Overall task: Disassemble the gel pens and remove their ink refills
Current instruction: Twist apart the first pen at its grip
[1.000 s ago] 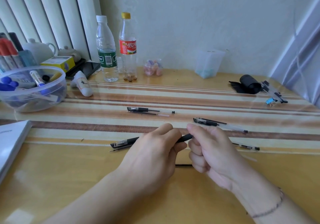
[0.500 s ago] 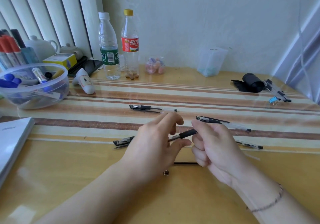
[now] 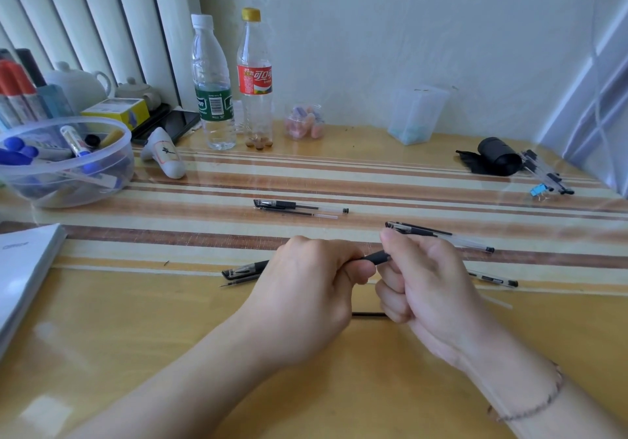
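Holding one gel pen (image 3: 375, 258) between them above the table (image 3: 306, 387), your left hand (image 3: 306, 289) curls around its tip end while your right hand (image 3: 424, 285) pinches the black grip. Other pens (image 3: 299, 206) lie beyond, with two bottles (image 3: 212, 99) and a marker bowl (image 3: 68, 167) farther back.

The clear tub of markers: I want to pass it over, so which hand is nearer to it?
Left. The left hand is near the table's middle, on the clear tub of markers' side; the right hand lies farther right. Both hold a pen.
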